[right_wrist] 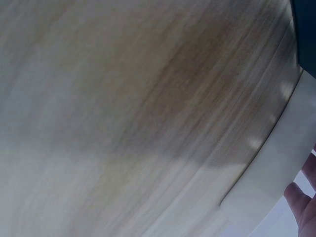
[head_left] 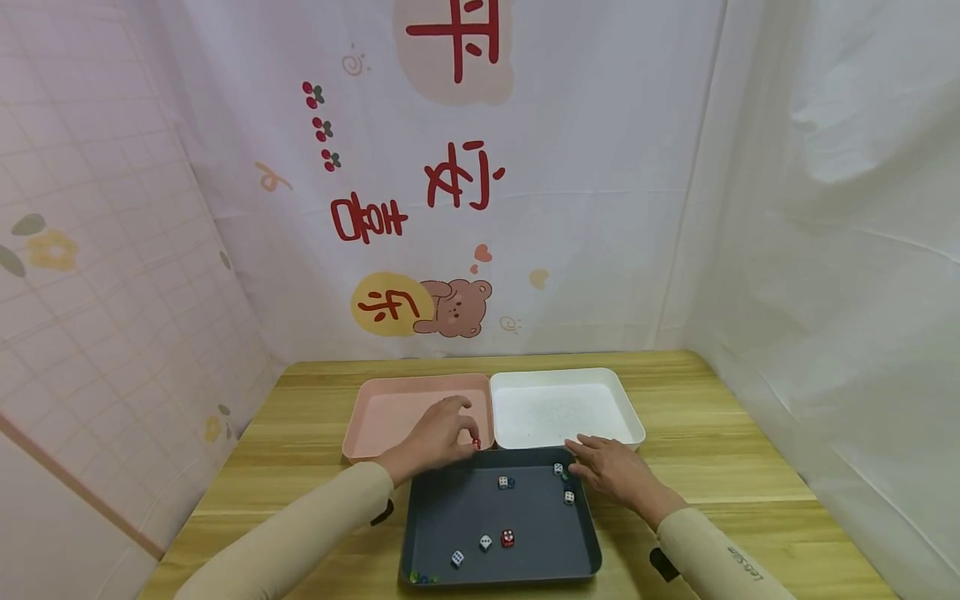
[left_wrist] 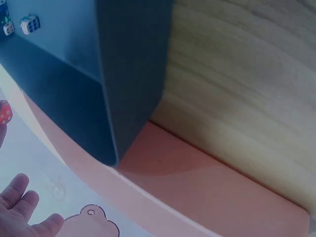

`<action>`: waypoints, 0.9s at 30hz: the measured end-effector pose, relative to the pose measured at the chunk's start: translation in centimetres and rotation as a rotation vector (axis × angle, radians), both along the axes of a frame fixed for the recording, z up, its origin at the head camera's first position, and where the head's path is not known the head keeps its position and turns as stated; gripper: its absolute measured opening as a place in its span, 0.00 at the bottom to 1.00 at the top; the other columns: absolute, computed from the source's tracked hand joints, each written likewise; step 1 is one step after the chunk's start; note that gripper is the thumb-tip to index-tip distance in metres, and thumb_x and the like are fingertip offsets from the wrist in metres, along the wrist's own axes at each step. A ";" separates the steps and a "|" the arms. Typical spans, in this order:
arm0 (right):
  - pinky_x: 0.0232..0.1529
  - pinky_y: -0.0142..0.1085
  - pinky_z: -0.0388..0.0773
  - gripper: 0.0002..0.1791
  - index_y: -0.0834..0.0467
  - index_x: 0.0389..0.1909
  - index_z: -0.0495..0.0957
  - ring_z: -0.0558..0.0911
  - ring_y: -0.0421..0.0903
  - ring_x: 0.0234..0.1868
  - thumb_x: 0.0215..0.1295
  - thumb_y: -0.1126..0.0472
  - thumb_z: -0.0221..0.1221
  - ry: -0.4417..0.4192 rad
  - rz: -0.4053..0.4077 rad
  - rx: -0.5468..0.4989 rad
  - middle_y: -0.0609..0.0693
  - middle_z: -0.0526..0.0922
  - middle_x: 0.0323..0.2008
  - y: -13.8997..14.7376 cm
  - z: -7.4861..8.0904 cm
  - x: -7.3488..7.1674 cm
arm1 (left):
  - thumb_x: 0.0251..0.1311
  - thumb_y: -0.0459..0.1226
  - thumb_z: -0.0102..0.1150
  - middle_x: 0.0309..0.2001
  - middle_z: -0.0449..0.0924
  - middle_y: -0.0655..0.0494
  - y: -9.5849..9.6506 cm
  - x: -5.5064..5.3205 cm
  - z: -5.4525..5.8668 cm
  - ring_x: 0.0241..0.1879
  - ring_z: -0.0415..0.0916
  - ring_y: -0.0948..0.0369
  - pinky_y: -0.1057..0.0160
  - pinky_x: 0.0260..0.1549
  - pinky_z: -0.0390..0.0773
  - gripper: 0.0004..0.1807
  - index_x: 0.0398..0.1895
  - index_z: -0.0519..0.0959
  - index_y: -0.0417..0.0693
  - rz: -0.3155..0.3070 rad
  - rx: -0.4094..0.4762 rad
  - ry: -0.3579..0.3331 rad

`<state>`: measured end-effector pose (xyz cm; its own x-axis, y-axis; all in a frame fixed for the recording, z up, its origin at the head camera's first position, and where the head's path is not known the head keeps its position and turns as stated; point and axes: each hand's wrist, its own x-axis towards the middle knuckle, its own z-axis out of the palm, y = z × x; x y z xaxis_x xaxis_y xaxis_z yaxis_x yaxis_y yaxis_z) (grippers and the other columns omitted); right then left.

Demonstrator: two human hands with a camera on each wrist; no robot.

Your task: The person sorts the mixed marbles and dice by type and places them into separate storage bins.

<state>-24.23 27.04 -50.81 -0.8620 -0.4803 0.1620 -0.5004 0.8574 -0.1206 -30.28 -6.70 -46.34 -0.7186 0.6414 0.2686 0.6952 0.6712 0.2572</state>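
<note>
My left hand (head_left: 442,433) pinches a red die (head_left: 476,443) between thumb and finger, above the near right corner of the pink tray (head_left: 356,425). In the left wrist view the red die (left_wrist: 5,112) shows white pips, with other fingers spread below it. My right hand (head_left: 615,471) reaches over the far right corner of the dark grey tray (head_left: 525,517), fingers extended, close to a white die (head_left: 558,469). Another white die (head_left: 569,497) lies nearby with dark dice partly hidden. A red die (head_left: 507,537) and white dice (head_left: 486,542) lie nearer the front of the grey tray.
A white tray (head_left: 562,408) stands beside the pink one, both behind the grey tray. Small green and blue pieces (head_left: 420,577) lie in the grey tray's near left corner. Wooden tabletop (head_left: 712,467) surrounds the trays, with a printed curtain (head_left: 600,208) behind.
</note>
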 end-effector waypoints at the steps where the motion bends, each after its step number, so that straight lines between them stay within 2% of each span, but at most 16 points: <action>1: 0.60 0.56 0.70 0.26 0.59 0.65 0.75 0.76 0.61 0.61 0.74 0.48 0.54 0.000 0.001 -0.001 0.62 0.77 0.61 0.0 0.0 0.0 | 0.53 0.39 0.70 0.58 0.75 0.39 -0.1 0.0 0.1 0.59 0.70 0.46 0.46 0.60 0.69 0.02 0.29 0.87 0.51 0.002 0.007 -0.001; 6: 0.60 0.55 0.70 0.26 0.59 0.65 0.75 0.76 0.61 0.61 0.74 0.48 0.54 -0.001 -0.001 0.006 0.62 0.77 0.61 0.0 0.0 0.0 | 0.54 0.40 0.70 0.56 0.75 0.42 -0.5 -0.4 0.4 0.58 0.72 0.46 0.46 0.59 0.70 0.02 0.28 0.87 0.52 0.019 0.021 0.000; 14: 0.60 0.56 0.70 0.26 0.59 0.65 0.75 0.76 0.61 0.61 0.74 0.48 0.53 -0.005 -0.001 0.007 0.62 0.77 0.61 0.0 0.2 0.0 | 0.53 0.40 0.73 0.58 0.74 0.43 -1.6 -1.3 0.4 0.59 0.70 0.47 0.45 0.60 0.68 0.03 0.28 0.86 0.55 0.082 0.027 -0.044; 27: 0.59 0.55 0.71 0.26 0.58 0.65 0.75 0.77 0.60 0.60 0.73 0.47 0.54 0.019 0.004 0.006 0.61 0.78 0.60 0.1 -0.3 -0.2 | 0.53 0.38 0.72 0.57 0.73 0.42 -3.7 -2.8 -0.1 0.60 0.70 0.44 0.44 0.60 0.68 0.03 0.27 0.85 0.53 0.130 0.032 -0.016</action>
<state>-24.44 27.13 -51.06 -0.8568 -0.4847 0.1757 -0.5060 0.8560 -0.1058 -33.13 -10.37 -46.43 -0.7995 0.5339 0.2752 0.5985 0.7467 0.2902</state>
